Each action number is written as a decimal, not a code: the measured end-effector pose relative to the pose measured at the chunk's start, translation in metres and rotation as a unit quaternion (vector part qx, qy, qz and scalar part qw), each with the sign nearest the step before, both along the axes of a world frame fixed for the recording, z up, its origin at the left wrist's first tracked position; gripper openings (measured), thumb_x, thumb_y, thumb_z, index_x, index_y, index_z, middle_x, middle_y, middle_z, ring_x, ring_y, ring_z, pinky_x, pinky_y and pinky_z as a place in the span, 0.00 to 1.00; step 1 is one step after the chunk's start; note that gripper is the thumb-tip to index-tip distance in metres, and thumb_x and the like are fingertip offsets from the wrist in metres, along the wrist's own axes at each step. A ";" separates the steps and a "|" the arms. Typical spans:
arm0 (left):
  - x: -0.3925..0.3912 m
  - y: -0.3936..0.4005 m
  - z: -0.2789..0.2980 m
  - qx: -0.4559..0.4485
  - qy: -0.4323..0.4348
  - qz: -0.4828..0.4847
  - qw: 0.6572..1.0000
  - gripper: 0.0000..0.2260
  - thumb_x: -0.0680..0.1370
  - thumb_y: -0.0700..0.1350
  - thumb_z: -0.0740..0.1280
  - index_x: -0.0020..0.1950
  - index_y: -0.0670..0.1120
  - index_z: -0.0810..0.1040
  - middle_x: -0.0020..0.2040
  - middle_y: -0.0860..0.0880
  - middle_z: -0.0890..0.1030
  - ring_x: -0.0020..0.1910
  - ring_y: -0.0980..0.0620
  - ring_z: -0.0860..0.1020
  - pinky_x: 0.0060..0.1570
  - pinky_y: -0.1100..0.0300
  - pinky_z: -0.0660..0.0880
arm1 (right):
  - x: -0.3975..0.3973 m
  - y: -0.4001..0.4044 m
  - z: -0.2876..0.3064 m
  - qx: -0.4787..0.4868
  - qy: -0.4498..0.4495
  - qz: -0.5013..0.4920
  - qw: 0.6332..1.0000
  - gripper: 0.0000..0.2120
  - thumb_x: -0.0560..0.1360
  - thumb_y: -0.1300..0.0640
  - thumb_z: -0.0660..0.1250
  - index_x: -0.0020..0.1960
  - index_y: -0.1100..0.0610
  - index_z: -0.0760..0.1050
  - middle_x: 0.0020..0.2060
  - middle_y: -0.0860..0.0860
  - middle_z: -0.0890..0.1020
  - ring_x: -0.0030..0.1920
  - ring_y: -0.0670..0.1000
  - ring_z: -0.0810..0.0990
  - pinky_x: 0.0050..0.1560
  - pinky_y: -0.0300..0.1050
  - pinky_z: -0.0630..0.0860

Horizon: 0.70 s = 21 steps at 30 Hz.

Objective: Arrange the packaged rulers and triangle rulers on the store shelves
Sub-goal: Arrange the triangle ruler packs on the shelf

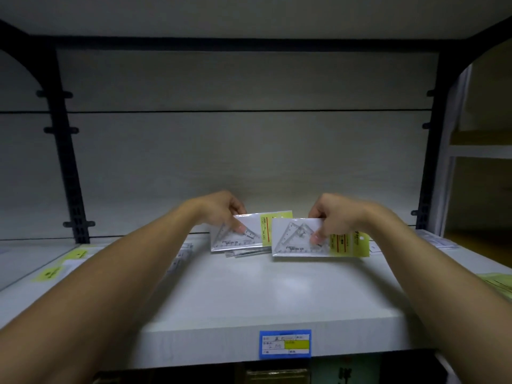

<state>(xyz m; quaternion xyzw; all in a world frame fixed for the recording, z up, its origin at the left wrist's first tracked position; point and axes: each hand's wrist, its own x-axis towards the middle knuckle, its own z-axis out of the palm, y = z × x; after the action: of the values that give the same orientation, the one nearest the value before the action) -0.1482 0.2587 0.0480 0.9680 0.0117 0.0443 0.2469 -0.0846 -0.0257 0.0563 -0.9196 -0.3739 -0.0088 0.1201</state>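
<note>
Two clear packs of triangle rulers with yellow header cards stand on edge near the back of the white shelf [249, 295]. My left hand [221, 210] pinches the top of the left triangle ruler pack [235, 239], which leans over a few flat packs [246, 253]. My right hand [335, 217] grips the right triangle ruler pack [293, 239] at its upper middle, held upright just in front of and to the right of the other.
More packaged rulers lie flat at the shelf's left [177, 259] and far right [440, 242]. Yellow cards [50, 273] rest at the left edge, yellow-green packs [496, 284] at the right. A blue price label [285, 343] marks the front lip. Dark uprights [69, 176] frame the bay.
</note>
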 end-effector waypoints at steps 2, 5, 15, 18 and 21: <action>0.008 0.001 -0.005 0.012 0.003 -0.007 1.000 0.10 0.69 0.42 0.79 0.46 0.48 0.83 0.42 0.52 0.84 0.42 0.54 0.79 0.48 0.60 0.74 | 0.004 -0.004 -0.001 -0.003 0.005 -0.008 1.000 0.08 0.66 0.54 0.81 0.42 0.52 0.85 0.38 0.49 0.86 0.40 0.51 0.82 0.44 0.47 0.80; 0.016 -0.002 -0.016 0.048 -0.002 -0.017 0.999 0.08 0.71 0.44 0.78 0.46 0.50 0.81 0.40 0.54 0.82 0.40 0.54 0.78 0.42 0.63 0.73 | 0.013 -0.011 -0.001 -0.005 0.008 -0.019 1.000 0.07 0.66 0.54 0.80 0.38 0.50 0.82 0.36 0.47 0.84 0.39 0.49 0.81 0.42 0.44 0.78; 0.030 -0.003 -0.029 0.079 -0.021 -0.003 0.997 0.18 0.69 0.51 0.79 0.55 0.50 0.80 0.47 0.56 0.81 0.47 0.55 0.79 0.44 0.68 0.71 | 0.030 0.008 0.003 -0.025 0.004 -0.016 1.000 0.08 0.66 0.53 0.80 0.34 0.48 0.81 0.35 0.46 0.84 0.41 0.50 0.82 0.46 0.47 0.80; 0.028 0.008 -0.024 0.044 -0.028 0.006 0.999 0.17 0.72 0.48 0.77 0.58 0.48 0.80 0.49 0.53 0.82 0.48 0.53 0.80 0.46 0.66 0.72 | 0.029 0.032 0.005 -0.033 0.007 -0.006 0.999 0.08 0.66 0.51 0.80 0.36 0.48 0.81 0.35 0.45 0.83 0.42 0.51 0.83 0.47 0.47 0.80; 0.021 0.020 -0.019 0.044 -0.034 0.021 0.998 0.15 0.71 0.48 0.77 0.56 0.49 0.81 0.49 0.53 0.83 0.47 0.54 0.81 0.46 0.65 0.73 | 0.028 0.059 0.001 -0.048 0.006 0.008 0.999 0.08 0.65 0.50 0.80 0.37 0.49 0.82 0.33 0.45 0.83 0.41 0.51 0.83 0.47 0.47 0.80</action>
<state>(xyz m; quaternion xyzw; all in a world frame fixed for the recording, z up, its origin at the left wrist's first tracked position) -0.1270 0.2790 0.0293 0.9754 0.0221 0.0831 0.2031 -0.0570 0.0328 0.0578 -0.9214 -0.3805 0.0163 0.0780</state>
